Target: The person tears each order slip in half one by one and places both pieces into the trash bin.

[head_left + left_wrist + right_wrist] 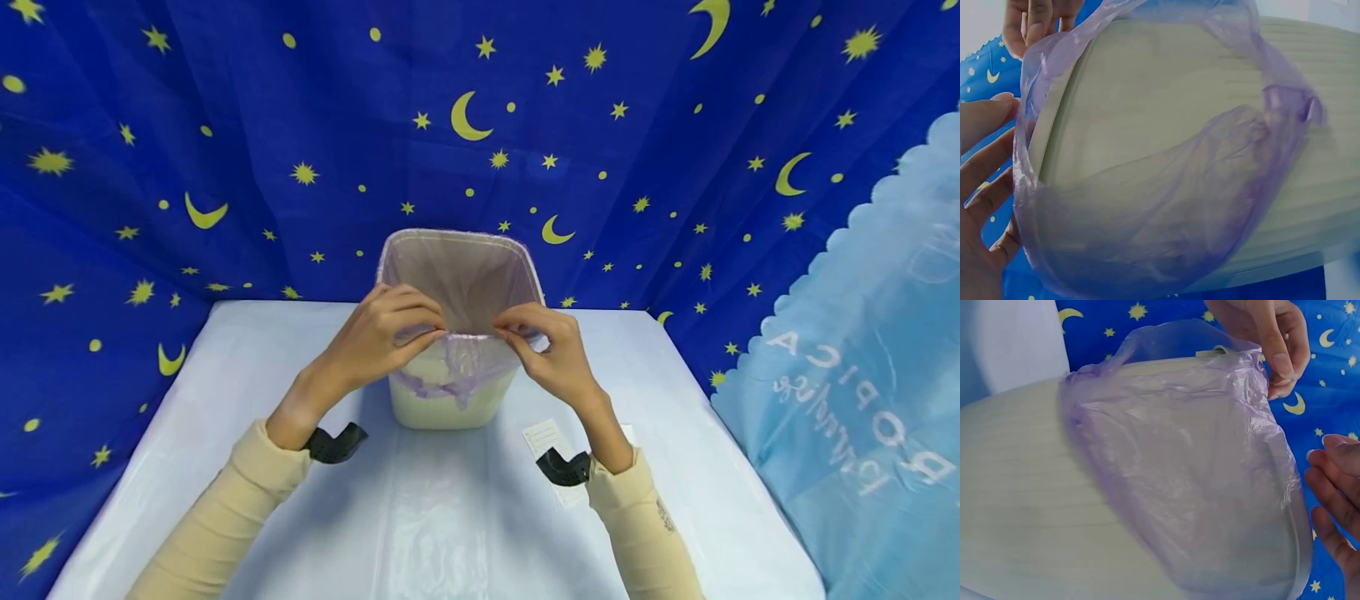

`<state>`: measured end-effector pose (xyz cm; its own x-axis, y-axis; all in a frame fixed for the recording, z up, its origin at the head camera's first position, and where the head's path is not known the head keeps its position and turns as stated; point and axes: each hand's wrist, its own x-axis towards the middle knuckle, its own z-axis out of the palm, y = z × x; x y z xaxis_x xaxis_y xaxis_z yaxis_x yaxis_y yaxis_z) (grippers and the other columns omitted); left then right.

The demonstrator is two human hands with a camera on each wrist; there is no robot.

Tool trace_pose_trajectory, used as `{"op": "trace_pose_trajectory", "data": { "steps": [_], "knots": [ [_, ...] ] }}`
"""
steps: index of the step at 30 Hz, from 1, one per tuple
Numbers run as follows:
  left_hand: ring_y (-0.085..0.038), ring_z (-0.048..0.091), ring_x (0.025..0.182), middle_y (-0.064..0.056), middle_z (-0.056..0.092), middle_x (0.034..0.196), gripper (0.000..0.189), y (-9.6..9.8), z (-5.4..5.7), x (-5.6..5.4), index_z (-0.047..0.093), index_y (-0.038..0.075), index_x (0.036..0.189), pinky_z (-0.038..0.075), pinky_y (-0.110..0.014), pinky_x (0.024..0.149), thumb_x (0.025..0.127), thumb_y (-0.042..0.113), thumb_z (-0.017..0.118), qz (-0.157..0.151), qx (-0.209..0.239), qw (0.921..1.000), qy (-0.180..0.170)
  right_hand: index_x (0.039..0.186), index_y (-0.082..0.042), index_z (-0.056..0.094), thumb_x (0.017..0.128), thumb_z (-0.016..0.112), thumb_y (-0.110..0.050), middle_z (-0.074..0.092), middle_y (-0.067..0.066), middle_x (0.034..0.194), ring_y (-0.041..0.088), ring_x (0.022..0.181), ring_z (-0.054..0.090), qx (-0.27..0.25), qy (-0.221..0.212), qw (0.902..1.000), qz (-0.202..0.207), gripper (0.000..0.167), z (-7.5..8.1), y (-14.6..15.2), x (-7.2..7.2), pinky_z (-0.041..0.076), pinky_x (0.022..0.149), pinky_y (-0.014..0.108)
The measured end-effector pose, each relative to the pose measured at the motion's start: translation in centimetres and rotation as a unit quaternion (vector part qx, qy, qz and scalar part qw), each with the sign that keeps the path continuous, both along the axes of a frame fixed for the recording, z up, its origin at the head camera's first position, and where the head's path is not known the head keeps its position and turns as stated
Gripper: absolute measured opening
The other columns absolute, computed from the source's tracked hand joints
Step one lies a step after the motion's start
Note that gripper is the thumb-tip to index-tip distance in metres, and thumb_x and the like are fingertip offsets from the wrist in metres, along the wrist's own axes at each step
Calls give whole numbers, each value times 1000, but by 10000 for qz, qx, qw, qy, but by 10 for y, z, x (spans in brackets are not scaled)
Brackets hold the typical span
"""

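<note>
Cream sleeves (pixel 225 508) — left hand (pixel 386 329) and right hand (pixel 552 346) pinch purple liner (pixel 468 360) along bin's (pixel 438 412) front — bin lined, perhaps smoothing remains.

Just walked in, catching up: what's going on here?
A person's left hand and right hand are at the near top edge of a pale bin standing on a white surface. A translucent purple bag lines the bin, its edge folded down outside. Whether either hand pinches the bag is hard to tell.
</note>
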<state>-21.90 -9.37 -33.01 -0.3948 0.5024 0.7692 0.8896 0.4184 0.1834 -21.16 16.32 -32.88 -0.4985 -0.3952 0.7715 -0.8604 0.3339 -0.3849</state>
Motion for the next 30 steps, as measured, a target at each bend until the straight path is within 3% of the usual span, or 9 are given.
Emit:
{"op": "trace_pose_trajectory", "data": {
  "steps": [5,9,13,18,24,30],
  "knots": [
    [-19,60,94,-1,71,94,11,2,-10,2,76,11,89,40,-38,80,79,8,79,-234,212,9994,137,91,0,73,80,72,11,73,12,88,16,76,63,-147,1,9999,-34,16,-8,4,5,49,70,19],
    [-19,61,93,-1,71,93,13,7,-15,5,75,10,88,39,-37,80,77,7,80,-401,308,9981,354,90,-1,74,79,72,12,72,12,87,20,79,65,-211,-9,9998,-14,17,-13,6,9,51,69,26],
    [-19,61,93,0,71,93,14,13,-16,10,75,10,88,38,-38,80,75,8,82,-485,305,9965,615,89,-1,73,78,72,13,72,13,87,22,80,67,-293,58,9995,-36,18,-17,10,13,52,73,30],
    [-19,63,90,0,71,89,18,22,-16,19,75,11,86,39,-37,79,70,8,84,-631,290,9937,878,90,-1,74,80,71,10,73,13,87,23,79,67,-453,44,9989,-57,15,-24,16,20,52,78,24],
    [-15,63,87,3,71,89,11,38,-23,31,75,13,88,42,-33,78,78,13,80,-996,-29,9890,1092,90,-1,74,79,71,13,72,12,85,17,78,65,-639,-45,9977,-240,18,-32,24,26,51,73,25],
    [-10,61,86,8,71,90,5,65,-40,33,74,18,88,43,-28,76,84,19,76,-1324,-484,9823,1231,90,-2,74,78,71,14,72,11,83,14,77,63,-679,-259,9958,-561,20,-47,34,31,49,72,24]
  ]
}}
